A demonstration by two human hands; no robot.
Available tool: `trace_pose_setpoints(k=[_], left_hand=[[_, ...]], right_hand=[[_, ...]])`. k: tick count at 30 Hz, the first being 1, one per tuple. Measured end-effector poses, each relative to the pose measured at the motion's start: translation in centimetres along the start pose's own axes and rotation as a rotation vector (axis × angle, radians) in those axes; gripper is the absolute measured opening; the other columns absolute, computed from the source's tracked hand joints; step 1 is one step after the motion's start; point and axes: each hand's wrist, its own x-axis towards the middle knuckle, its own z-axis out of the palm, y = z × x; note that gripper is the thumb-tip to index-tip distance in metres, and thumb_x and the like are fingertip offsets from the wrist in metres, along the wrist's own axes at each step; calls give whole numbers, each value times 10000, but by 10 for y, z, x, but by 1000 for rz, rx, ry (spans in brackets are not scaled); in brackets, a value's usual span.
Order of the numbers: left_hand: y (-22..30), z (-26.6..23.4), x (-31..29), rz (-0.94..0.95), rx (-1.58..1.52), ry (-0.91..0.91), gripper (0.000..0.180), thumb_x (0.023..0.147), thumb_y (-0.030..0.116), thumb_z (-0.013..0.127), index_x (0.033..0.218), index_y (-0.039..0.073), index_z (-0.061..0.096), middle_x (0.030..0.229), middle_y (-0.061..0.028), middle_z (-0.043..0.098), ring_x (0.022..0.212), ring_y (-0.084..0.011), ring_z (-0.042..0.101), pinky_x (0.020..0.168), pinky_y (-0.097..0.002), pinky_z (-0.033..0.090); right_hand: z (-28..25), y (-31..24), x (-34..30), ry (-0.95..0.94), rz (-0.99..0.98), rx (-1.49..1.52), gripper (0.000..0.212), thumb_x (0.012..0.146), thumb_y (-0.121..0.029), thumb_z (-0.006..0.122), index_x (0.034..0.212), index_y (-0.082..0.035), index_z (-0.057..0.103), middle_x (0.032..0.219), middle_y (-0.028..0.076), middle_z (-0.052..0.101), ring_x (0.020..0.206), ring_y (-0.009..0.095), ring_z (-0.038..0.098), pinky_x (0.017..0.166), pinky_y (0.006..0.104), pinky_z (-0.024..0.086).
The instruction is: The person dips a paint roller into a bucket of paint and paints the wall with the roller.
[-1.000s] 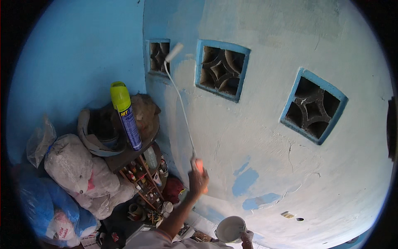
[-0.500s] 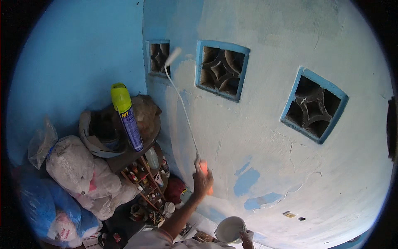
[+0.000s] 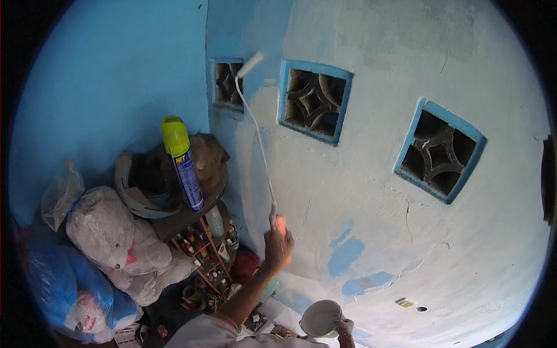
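Observation:
My left hand [image 3: 278, 243] is raised and closed around the orange grip of a long-handled paint roller [image 3: 259, 145]. Its white roller head [image 3: 250, 64] rests high on the wall, between two blue-framed vent blocks [image 3: 227, 83] [image 3: 315, 100]. The wall [image 3: 371, 191] is mostly pale whitish paint, with darker blue patches [image 3: 346, 255] left below. My right hand [image 3: 346, 330] sits low at the bottom edge and holds a small white paint bowl [image 3: 321, 318].
A third vent block [image 3: 439, 152] is on the right. In the left corner a wooden shelf [image 3: 200, 243] holds small bottles, a tall spray can with a yellow-green cap [image 3: 181, 162], a bagged soft toy [image 3: 116, 238] and plastic bags [image 3: 69, 290].
The roller head dipped slightly and then slid back up the wall. My left hand moved with it by a small amount. The bowl hand stayed put.

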Motion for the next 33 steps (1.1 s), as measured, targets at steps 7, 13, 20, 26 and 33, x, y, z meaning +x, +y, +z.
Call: trace_pose_setpoints(k=[7, 13, 20, 26, 33], left_hand=[[-12, 13, -69, -83, -41, -108, 602, 723, 28, 514, 1250, 23, 222, 859, -225, 560, 643, -403, 571, 552, -456, 451], [-3, -21, 69, 41, 1, 53, 548, 748, 55, 520, 1220, 1, 248, 779, -226, 551, 616, -397, 550, 539, -461, 429], [0, 0, -68, -20, -89, -89, 623, 710, 15, 508, 1264, 24, 223, 863, -218, 577, 656, -403, 576, 570, -469, 464], [-44, 4, 51, 48, 230, 47, 657, 708, 62, 544, 1268, -19, 211, 826, -241, 565, 632, -383, 568, 546, -426, 458], [-15, -83, 224, 229, 41, 226, 664, 700, 39, 528, 1277, 7, 200, 868, -281, 552, 693, -415, 559, 579, -431, 460]], right_hand=[[7, -19, -20, -45, -44, 33, 213, 718, -201, 661, 707, 11, 636, 545, 41, 541, 399, 108, 430, 365, 257, 314], [0, -18, -22, -117, -85, 13, 270, 742, -272, 648, 745, -2, 656, 547, 36, 553, 399, 103, 425, 367, 262, 316], [3, -28, -40, -56, -56, 3, 312, 726, -305, 666, 730, 7, 659, 537, 36, 548, 417, 116, 420, 380, 276, 321], [-10, -3, -16, -24, -91, -60, 255, 699, -254, 691, 693, -3, 646, 534, 29, 542, 401, 96, 402, 367, 268, 300], [-3, -22, -33, -105, -39, 54, 200, 705, -193, 658, 702, 6, 641, 548, 30, 547, 404, 96, 413, 365, 265, 307]])
